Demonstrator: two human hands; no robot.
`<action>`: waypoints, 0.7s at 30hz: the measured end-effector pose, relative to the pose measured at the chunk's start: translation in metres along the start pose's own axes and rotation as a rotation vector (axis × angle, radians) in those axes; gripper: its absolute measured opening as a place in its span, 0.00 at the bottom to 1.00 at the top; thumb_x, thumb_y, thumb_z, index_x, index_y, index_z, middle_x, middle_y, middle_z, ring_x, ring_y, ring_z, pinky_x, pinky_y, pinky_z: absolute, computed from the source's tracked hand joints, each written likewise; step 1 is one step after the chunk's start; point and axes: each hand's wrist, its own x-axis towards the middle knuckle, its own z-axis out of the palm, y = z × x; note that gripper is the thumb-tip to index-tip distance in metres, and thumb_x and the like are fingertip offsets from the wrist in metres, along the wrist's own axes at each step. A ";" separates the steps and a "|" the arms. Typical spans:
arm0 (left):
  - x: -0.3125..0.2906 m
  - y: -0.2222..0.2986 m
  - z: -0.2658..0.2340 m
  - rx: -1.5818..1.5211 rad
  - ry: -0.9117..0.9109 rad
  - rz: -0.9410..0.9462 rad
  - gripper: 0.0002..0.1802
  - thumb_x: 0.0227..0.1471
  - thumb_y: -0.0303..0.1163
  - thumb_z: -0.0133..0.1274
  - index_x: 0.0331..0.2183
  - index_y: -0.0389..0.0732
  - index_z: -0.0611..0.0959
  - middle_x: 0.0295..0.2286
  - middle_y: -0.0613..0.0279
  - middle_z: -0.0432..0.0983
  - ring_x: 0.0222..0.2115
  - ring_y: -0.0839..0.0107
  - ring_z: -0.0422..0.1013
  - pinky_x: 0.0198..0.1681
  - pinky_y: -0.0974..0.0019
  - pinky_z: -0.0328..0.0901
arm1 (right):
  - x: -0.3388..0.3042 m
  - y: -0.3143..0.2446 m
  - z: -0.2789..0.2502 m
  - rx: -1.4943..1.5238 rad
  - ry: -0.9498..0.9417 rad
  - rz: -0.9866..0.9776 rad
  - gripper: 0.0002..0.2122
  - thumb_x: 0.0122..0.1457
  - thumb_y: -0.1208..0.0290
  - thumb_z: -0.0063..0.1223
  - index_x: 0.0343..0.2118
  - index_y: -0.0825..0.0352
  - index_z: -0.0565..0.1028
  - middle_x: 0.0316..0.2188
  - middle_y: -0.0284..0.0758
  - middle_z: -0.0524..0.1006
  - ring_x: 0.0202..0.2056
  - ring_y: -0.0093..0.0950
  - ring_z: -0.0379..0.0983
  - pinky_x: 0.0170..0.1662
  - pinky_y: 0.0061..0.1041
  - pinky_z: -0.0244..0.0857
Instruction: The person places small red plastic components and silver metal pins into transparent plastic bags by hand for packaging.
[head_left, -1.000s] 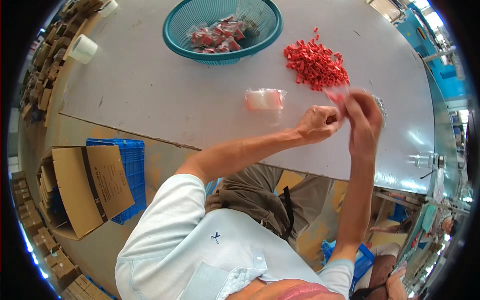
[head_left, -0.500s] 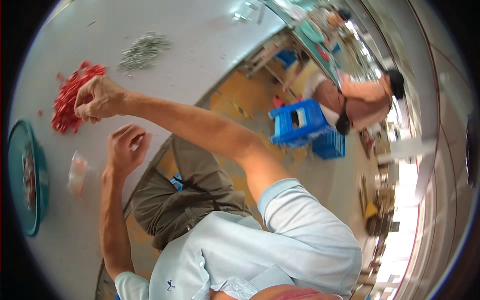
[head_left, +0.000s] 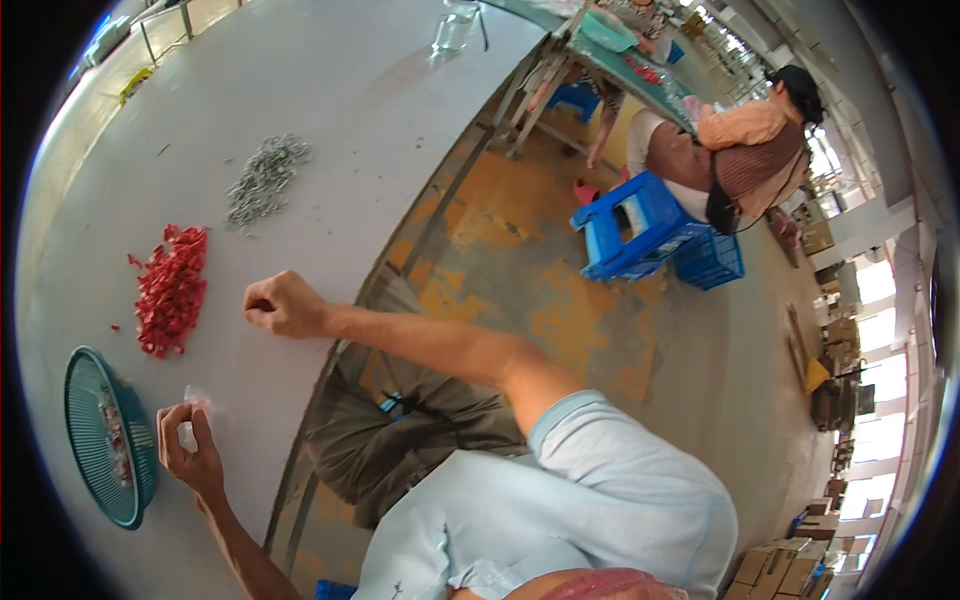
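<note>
My right hand (head_left: 285, 305) is above the table's near side, apart from a pile of small red pieces (head_left: 172, 292). Its fingers are curled closed; whatever they hold is hidden. Beside the green basket, my left hand (head_left: 190, 452) has thumb and fingers pinched at a small clear plastic bag (head_left: 197, 393). The bag is partly behind the fingers. The oval green basket (head_left: 82, 420) contains small packed bags (head_left: 115, 440). Farther off on the table lies a heap of small grey metal-looking pieces (head_left: 264, 182).
The pale table (head_left: 330, 90) ends in a slanting edge beside my legs. A clear container (head_left: 452, 32) stands at its far end. Across the aisle, a person (head_left: 745, 150) sits by a blue plastic stool (head_left: 640, 225) and a blue crate (head_left: 710, 258).
My right hand has drawn back from the red pile toward the table's near edge. My left hand has moved over to the plastic bag by the basket. The whole view has shifted.
</note>
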 end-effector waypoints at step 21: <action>-0.036 -0.031 -0.053 0.163 -0.075 -0.144 0.17 0.42 0.27 0.71 0.35 0.41 0.81 0.45 0.58 0.76 0.48 0.57 0.72 0.53 0.56 0.68 | 0.013 -0.050 0.101 0.121 -0.544 0.429 0.06 0.64 0.73 0.60 0.40 0.69 0.84 0.26 0.29 0.81 0.24 0.16 0.75 0.26 0.18 0.72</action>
